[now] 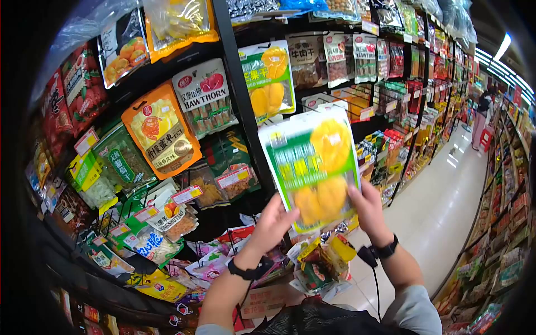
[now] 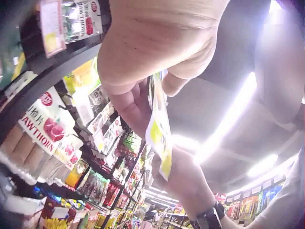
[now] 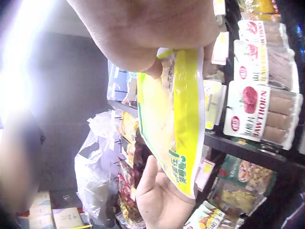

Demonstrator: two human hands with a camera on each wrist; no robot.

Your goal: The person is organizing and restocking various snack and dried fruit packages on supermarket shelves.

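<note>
Both hands hold up a green, white and yellow bag of dried mango (image 1: 312,167) in front of the shelves. The left hand (image 1: 272,223) grips its lower left edge, thumb on the front and fingers behind. At the lower right edge, the right hand (image 1: 368,209) pinches the bag the same way. In the left wrist view the bag (image 2: 159,129) shows nearly edge-on between thumb and fingers. The right wrist view has the bag (image 3: 174,114) lengthwise, with the left hand (image 3: 162,200) at its far edge. A matching mango bag (image 1: 267,81) hangs on the rack behind.
Hanging snack bags crowd the rack on the left, among them a hawthorn bag (image 1: 205,97) and an orange pouch (image 1: 161,129). Price tags (image 1: 187,195) jut out on hooks. Several packets (image 1: 324,259) sit below the hands. An aisle floor (image 1: 430,218) runs right, with a person (image 1: 481,120) far off.
</note>
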